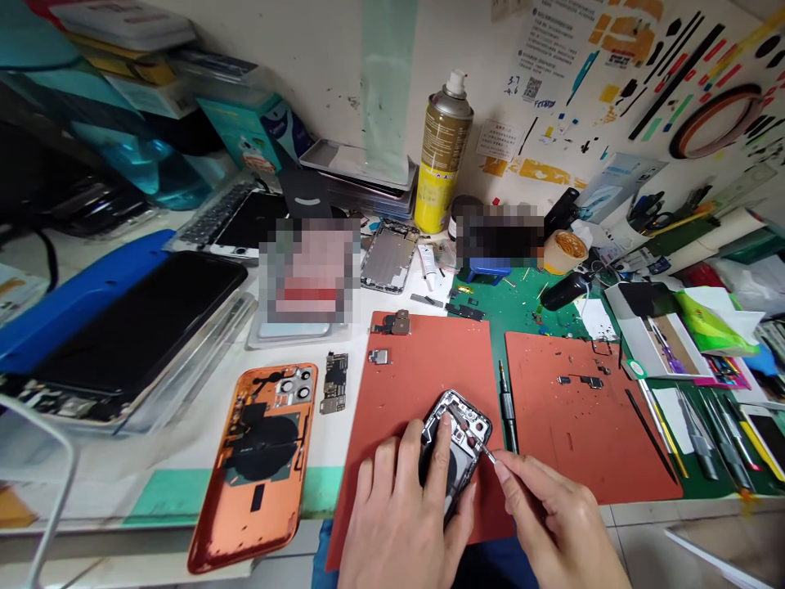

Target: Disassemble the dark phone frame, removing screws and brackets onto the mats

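Red mat (441,352), left hand (401,511) holding opened phone (461,458), right hand (555,507) pinching metal tool (486,452), screwdriver (507,405) just beyond right fingertips (502,471).

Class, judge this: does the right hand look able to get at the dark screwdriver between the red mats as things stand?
Probably yes: the dark screwdriver lies just beyond the right hand, with nothing visible across it. The hand may first need to release its slim metal tool.
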A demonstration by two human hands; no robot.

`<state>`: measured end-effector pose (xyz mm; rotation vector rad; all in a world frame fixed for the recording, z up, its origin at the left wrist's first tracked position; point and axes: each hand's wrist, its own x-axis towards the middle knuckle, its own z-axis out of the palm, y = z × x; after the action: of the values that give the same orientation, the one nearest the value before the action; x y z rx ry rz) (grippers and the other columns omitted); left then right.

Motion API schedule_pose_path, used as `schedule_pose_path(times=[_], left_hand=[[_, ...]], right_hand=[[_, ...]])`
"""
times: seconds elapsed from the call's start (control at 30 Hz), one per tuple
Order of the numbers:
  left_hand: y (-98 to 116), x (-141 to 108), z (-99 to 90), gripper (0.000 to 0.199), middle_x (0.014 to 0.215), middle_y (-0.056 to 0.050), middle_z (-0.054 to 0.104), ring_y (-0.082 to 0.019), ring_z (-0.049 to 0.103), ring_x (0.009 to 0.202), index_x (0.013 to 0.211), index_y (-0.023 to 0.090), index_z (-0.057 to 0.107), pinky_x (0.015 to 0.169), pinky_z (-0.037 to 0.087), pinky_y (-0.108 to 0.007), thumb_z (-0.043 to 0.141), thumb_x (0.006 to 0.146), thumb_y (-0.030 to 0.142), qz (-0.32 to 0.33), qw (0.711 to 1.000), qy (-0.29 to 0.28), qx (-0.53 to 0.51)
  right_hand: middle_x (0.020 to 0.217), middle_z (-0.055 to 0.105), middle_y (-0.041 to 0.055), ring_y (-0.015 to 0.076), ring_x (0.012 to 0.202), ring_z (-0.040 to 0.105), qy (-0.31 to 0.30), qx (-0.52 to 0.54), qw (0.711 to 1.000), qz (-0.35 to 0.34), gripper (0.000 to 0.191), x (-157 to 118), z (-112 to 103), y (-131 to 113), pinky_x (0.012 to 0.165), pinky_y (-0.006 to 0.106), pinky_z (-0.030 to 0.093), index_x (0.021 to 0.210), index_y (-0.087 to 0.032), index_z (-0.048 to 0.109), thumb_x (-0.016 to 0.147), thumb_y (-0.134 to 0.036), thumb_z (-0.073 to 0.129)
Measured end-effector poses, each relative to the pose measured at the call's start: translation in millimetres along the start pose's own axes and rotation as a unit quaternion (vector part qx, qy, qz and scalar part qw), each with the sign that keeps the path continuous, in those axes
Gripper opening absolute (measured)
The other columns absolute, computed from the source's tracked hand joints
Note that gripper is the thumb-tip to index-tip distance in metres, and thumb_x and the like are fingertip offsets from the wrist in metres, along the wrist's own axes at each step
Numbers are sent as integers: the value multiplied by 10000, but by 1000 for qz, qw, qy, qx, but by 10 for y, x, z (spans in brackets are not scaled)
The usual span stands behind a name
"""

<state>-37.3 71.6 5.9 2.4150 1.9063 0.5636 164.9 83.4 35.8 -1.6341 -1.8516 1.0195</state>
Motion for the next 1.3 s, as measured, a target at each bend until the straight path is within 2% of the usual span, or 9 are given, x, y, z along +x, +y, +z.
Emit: schedule_pose_path(times=[0.13, 0.27, 0.33, 0.53, 0.63, 0.73, 0.97, 1.13, 1.3], left_hand=[[-5, -4, 0, 537, 1398, -228, 613, -383, 570, 1123, 1556, 142, 611, 901, 488, -508, 572, 1071, 369, 0, 1000, -4, -2], [-5, -1, -8, 515, 1403, -224, 613, -374, 563, 1139, 1545, 143, 623, 910, 480, -499, 540, 1088, 368, -2, 1000, -10, -7], [-5, 0, -12, 512, 1407, -222, 611, -376, 559, 1143, 1543, 144, 626, 912, 477, -502, 530, 1092, 366, -2, 1000, -13, -7], [-6, -1, -13, 516, 1395, -217, 619, -377, 558, 1122, 1541, 146, 627, 898, 478, -503, 549, 1081, 366, 4, 1000, -16, 5], [-2, 4, -16, 514, 1401, -218, 615, -381, 561, 1115, 1533, 146, 628, 891, 482, -508, 560, 1070, 356, 3, 1000, -14, 7], [-2, 10, -16, 510, 1394, -219, 613, -382, 563, 1099, 1519, 140, 634, 885, 483, -511, 577, 1054, 340, 3, 1000, -10, 6], [-53, -11, 31, 551, 1380, -217, 610, -375, 561, 1064, 1536, 133, 607, 871, 468, -503, 602, 1036, 366, 27, 999, 15, 14], [-71, -10, 43, 564, 1372, -228, 607, -377, 556, 1050, 1545, 119, 594, 857, 470, -507, 600, 1037, 363, 44, 999, 19, 19], [-46, 3, 35, 560, 1377, -229, 606, -386, 557, 1058, 1550, 119, 594, 855, 476, -524, 599, 1039, 348, 31, 999, 9, 18]], right_hand=[[867, 791, 69, 216, 714, 744, 29, 22, 999, 16, 330, -88, 135, 50, 707, 287, 652, 1212, -283, 828, 1097, -472, 583], [882, 782, 78, 236, 775, 759, 82, 42, 995, 48, 368, -158, 289, 108, 756, 308, 663, 1209, -284, 834, 1098, -510, 566], [924, 781, 83, 235, 795, 762, 95, 31, 995, 26, 346, -179, 333, 151, 770, 310, 658, 1234, -281, 819, 1109, -464, 553], [918, 728, 47, 171, 740, 748, 83, -32, 990, -108, 371, -182, 338, 254, 676, 230, 616, 1431, -278, 687, 1117, -200, 506], [940, 731, 29, 144, 759, 735, 103, -14, 990, -98, 312, -153, 331, 221, 727, 204, 610, 1367, -283, 692, 1127, -195, 514], [936, 735, 13, 134, 762, 729, 95, -11, 991, -98, 282, -122, 320, 186, 732, 186, 609, 1336, -285, 688, 1126, -192, 525], [935, 699, 21, 134, 735, 740, 79, -69, 984, -147, 383, -118, 332, 226, 733, 189, 633, 1449, -261, 606, 1117, -126, 473], [950, 715, 23, 139, 759, 751, 97, -72, 983, -141, 332, -98, 364, 195, 769, 201, 646, 1396, -261, 623, 1119, -136, 488], [938, 735, 32, 160, 775, 767, 125, -94, 977, -145, 266, -62, 390, 123, 753, 226, 657, 1323, -229, 632, 1129, -163, 462]])
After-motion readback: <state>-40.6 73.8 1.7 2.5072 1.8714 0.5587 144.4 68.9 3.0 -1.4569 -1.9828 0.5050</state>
